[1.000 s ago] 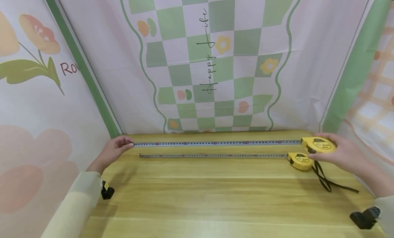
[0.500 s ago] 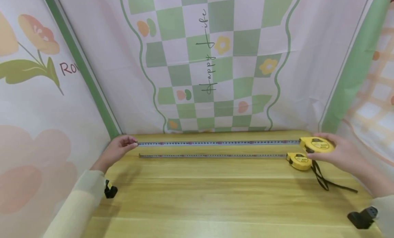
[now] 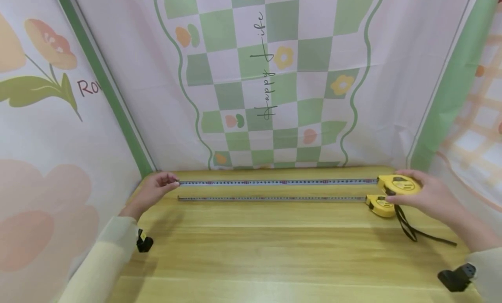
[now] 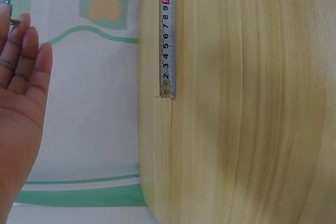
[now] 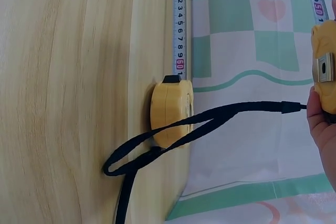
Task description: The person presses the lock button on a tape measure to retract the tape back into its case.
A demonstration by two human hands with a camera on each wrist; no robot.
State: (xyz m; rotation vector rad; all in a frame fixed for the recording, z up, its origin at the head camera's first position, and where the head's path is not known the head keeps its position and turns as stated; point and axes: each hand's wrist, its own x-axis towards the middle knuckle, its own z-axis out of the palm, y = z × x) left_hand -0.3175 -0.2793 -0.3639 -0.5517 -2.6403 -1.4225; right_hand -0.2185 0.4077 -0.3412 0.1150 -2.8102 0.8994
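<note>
In the head view, my left hand [image 3: 154,190] pinches the hooked end of a long tape measure blade [image 3: 270,182] at the left. My right hand [image 3: 435,198] grips that tape's yellow case [image 3: 400,184] at the right, thumb on the near side. The blade runs straight between both hands. In the right wrist view the held case [image 5: 325,61] shows only partly, at the edge. Nearer to me, a second yellow tape measure [image 3: 381,205] rests on the table, its blade [image 3: 270,198] drawn out roughly parallel. My right thumb overlaps its case in the head view.
A wooden table [image 3: 270,250] lies below, with patterned cloth walls [image 3: 313,93] at the back and sides. A black wrist strap [image 5: 220,113] runs from the held case and loops past the second tape.
My left hand has moved right and my right hand slightly left. The blade between them has become shorter, running back into the held case. The second tape measure stays put.
</note>
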